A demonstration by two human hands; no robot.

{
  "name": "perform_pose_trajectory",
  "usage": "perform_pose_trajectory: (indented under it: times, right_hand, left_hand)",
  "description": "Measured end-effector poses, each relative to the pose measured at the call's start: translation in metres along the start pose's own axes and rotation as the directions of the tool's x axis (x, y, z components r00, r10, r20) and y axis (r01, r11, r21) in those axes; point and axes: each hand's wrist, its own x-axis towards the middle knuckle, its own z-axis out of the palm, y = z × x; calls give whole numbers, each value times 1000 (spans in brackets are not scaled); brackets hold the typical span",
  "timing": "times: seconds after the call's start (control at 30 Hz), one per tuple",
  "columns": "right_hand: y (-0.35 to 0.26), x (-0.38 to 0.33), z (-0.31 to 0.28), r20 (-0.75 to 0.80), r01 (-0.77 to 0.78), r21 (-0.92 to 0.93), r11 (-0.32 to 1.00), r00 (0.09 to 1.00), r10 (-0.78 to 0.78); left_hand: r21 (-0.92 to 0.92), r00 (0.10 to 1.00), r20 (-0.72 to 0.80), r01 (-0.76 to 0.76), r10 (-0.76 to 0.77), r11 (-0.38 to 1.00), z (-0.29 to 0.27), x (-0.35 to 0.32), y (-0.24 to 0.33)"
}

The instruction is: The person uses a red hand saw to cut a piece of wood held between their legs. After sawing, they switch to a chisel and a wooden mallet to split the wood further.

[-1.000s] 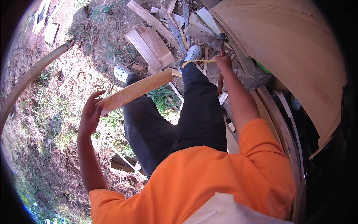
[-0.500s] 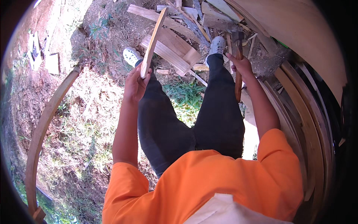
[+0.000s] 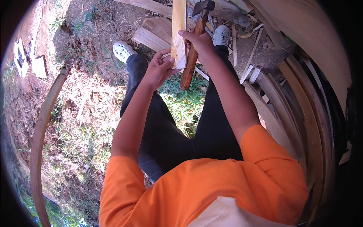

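A pale wooden board (image 3: 179, 26) stands out in front of me, its broad face toward me. My left hand (image 3: 159, 70) is closed on its near end, thumb on the face and fingers behind. My right hand (image 3: 202, 44) is closed round the wooden handle of a hammer (image 3: 190, 68), with the dark metal head at the far end. The right thumb also rests on the board's right side, so hammer and board lie side by side. Some fingers of my right hand are hidden behind the handle.
Offcut planks (image 3: 153, 33) lie on the ground between my white shoes (image 3: 123, 51). Long boards (image 3: 308, 113) are stacked at my right beside a large tan panel (image 3: 302, 26). A curved-looking beam (image 3: 42, 125) stands at the left.
The board has moved right and turned from its narrow edge to its broad face. My right hand has brought the hammer left, and its thumb now touches the board.
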Motion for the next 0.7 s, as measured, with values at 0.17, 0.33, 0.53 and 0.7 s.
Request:
perform_pose_trajectory:
  times: [0.17, 0.33, 0.53, 0.7]
  right_hand:
    - [17, 13, -55, -133, -72, -90, 993, 989, 60]
    - [20, 11, -100, -140, -138, -71, 988, 982, 127]
    - [21, 10, -117, -124, -141, 1, 990, 982, 140]
    - [24, 23, -118, -81, -100, 20, 995, 992, 101]
  left_hand:
    - [958, 939, 213, -255, 268, 130, -58, 84, 19]
    - [303, 785, 612, -345, -96, -888, -83, 155, 14]
    - [403, 932, 200, -359, -302, -842, -107, 185, -26]
    - [558, 908, 157, -407, -389, -724, -73, 135, -56]
